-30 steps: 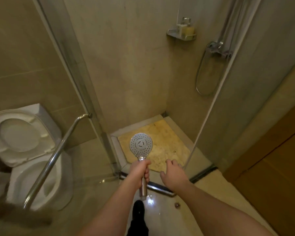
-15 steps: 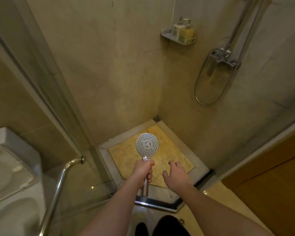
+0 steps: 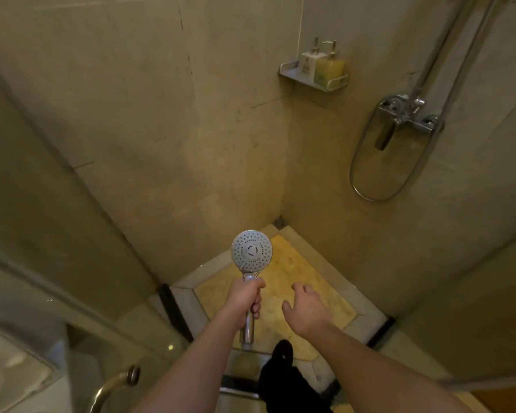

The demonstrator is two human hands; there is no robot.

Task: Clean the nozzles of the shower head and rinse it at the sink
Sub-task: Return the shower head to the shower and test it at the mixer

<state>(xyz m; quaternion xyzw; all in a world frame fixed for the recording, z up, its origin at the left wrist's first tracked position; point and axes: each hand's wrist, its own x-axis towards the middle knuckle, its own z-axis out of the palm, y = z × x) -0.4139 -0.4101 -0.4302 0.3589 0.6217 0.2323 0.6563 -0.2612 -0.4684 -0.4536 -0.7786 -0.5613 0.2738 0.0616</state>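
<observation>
While L hand (image 3: 245,299) grips 1 shower head (image 3: 251,251), R hand (image 3: 306,311) free — 2 bottles (image 3: 322,67)

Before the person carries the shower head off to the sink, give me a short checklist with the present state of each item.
1. Left hand grips the shower head by its handle: ok.
2. Nozzle face turned toward the camera for inspection: ok.
3. Right hand free to help, fingers spread and holding nothing: ok.
4. Shower head detached from the hose that loops below the mixer valve: ok, no hose shows at the handle's lower end.
5. Nozzles clean: cannot tell, too small to judge.
6. Sink within reach: cannot tell, not in view.
</observation>
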